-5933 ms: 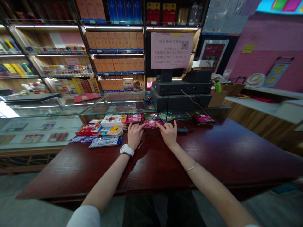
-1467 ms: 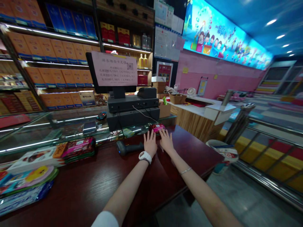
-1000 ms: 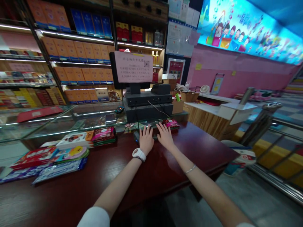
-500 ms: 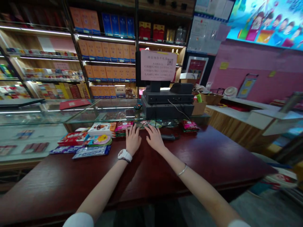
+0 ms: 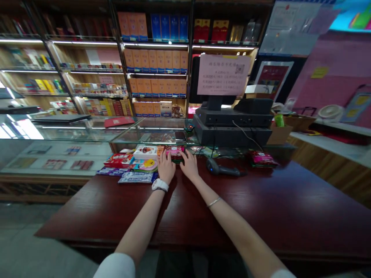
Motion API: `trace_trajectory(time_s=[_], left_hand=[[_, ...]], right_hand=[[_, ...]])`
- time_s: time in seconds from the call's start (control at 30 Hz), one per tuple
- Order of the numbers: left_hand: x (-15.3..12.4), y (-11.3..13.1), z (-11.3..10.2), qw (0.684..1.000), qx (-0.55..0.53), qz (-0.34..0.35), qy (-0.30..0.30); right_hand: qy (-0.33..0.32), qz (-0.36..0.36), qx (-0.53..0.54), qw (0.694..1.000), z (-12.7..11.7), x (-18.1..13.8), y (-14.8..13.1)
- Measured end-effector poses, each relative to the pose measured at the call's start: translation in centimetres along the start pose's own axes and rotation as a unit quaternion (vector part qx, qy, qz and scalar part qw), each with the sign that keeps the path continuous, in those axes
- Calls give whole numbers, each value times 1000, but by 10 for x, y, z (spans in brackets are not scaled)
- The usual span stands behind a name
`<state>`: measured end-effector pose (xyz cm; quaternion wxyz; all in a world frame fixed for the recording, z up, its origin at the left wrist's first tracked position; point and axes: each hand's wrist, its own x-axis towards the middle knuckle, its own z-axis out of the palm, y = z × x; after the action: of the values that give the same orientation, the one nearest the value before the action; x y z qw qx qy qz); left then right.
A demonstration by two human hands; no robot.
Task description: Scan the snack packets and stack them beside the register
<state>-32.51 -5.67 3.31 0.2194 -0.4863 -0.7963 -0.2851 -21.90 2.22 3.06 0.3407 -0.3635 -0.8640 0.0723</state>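
A small stack of pink-red snack packets (image 5: 175,150) lies at the back of the dark red wooden counter (image 5: 185,216). Along the stack's left side is my left hand (image 5: 166,169), its fingers stretched out and a white watch on the wrist. My right hand (image 5: 190,166) is at the right side, fingers spread, the tips by the packets' edge. Whether either hand presses on the stack cannot be made out. Left of my left hand are a white packet stack (image 5: 145,151), a packet with a yellow figure (image 5: 146,165), red packets (image 5: 118,160) and blue-white bars (image 5: 136,177).
A black barcode scanner (image 5: 222,168) lies right of my right hand. Beyond it are more pink packets (image 5: 262,158). Behind stand a glass display case (image 5: 150,127) and a black cash register (image 5: 232,131) with a screen. Boxed goods fill the wall shelves.
The view has turned left. My right hand has moved left relative to the counter things, from beside the scanner to the pink-red packets' right side. My left hand remains at their left.
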Motion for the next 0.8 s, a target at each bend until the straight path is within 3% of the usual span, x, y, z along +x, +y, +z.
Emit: trace_trajectory(time_s=[0.37,0.57,0.8], left_hand=[[0,-11,14,997,29,-41,-59],[1,-12,18,998,-6,-47,-51],[5,-11,9,995,-44,-90,11]], right_hand=[[1,20,1,1000,44,0,9],[16,12,37,999,51,0,14],[72,42,67,994,45,2,16]])
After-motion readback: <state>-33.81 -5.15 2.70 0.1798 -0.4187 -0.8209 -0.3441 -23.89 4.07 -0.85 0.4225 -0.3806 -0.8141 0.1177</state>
